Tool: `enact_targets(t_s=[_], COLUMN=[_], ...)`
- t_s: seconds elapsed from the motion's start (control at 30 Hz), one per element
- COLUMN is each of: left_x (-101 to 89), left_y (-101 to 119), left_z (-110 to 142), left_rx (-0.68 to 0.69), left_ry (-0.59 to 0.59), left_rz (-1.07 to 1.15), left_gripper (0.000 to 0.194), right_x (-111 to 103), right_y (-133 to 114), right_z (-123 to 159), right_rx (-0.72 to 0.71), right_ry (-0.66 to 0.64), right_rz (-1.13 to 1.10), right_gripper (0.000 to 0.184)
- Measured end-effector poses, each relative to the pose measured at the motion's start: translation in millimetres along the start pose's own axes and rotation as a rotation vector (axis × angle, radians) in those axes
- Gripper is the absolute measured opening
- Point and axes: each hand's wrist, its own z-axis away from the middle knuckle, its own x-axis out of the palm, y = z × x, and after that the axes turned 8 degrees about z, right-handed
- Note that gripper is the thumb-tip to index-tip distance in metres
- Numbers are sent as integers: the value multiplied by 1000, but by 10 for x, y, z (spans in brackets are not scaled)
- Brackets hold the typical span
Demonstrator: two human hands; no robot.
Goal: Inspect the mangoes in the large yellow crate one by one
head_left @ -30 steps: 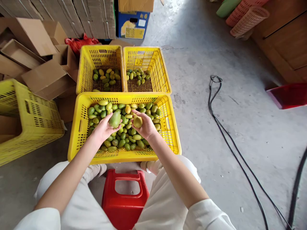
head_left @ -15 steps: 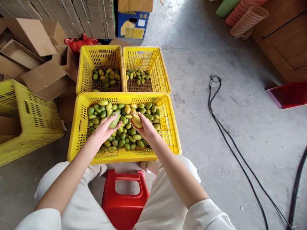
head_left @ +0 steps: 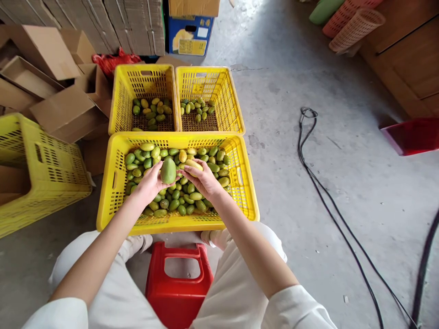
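Note:
My left hand (head_left: 153,183) is closed round a large green mango (head_left: 168,171), held upright above the near crate. Close beside it, my right hand (head_left: 202,179) grips a yellow mango (head_left: 194,165) between thumb and fingers, its fingertips close to the green one. Below both hands a wide yellow crate (head_left: 176,225) holds many small green and yellowish mangoes (head_left: 195,196), partly hidden by my hands. Two yellow crates stand behind it: the back left crate (head_left: 121,98) and the back right crate (head_left: 233,105) each have several mangoes on the bottom.
A red stool (head_left: 180,292) stands between my legs. Loose cardboard boxes (head_left: 65,109) and a tilted yellow crate (head_left: 61,164) lie at the left. A blue carton (head_left: 188,36) stands at the back. Black cable (head_left: 318,187) runs over the floor at the right.
The green mango has been turned upright in my left hand. My right hand has shifted slightly left and tilted its yellow mango, bringing the hands closer together.

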Motion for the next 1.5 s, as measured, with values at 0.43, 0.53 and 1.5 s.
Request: enact_targets(t_s=[0.43,0.53,1.5], left_x=[-91,-89,-25], left_y=[-30,-24,44], left_z=[-53,-53,-4], left_rx=[13,43,-25], left_ry=[-35,-37,-82], left_rz=[-96,-72,139], left_gripper=[50,43,16], right_x=[-24,14,14], right_y=[-112,-146,-138], right_z=[47,67,124], right_rx=[112,106,-8], right_ry=[-166,-155,-131], right_rz=[168,125,17], right_gripper=[67,59,47])
